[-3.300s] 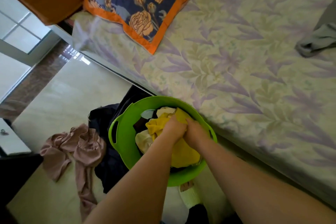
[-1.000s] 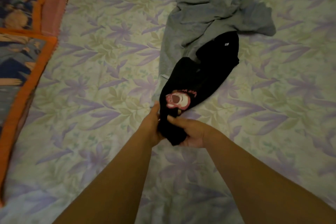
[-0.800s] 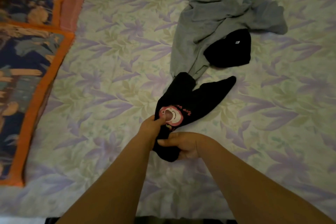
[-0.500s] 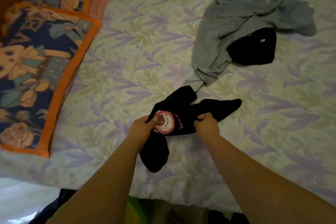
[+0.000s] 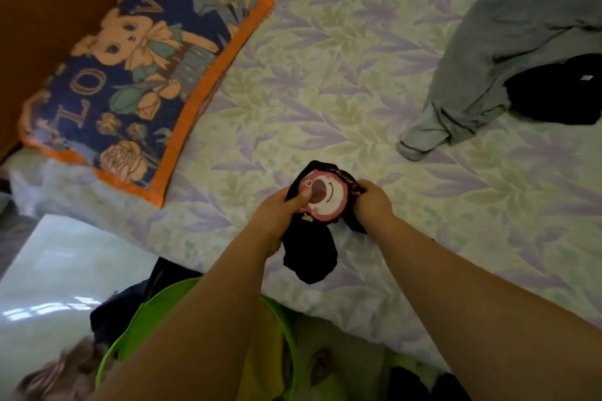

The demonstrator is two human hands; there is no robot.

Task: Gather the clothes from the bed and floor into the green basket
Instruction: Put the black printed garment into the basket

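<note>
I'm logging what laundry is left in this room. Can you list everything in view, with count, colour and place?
black garment with pink bear print: 1, black, held above the bed's near edge
grey garment: 1, grey, far right on bed
second black garment: 1, black, against the grey one
pillow: 1, navy with orange border, left on bed
bedsheet: 1, pale floral
basket: 1, green, on floor below the arms
pinkish garment: 1, on floor, bottom left
left hand: grips bear garment
right hand: grips bear garment

Both hands have bunched the black garment (image 5: pixel 321 205) tighter between the fingers and drawn it off the grey garment (image 5: pixel 508 42).
</note>
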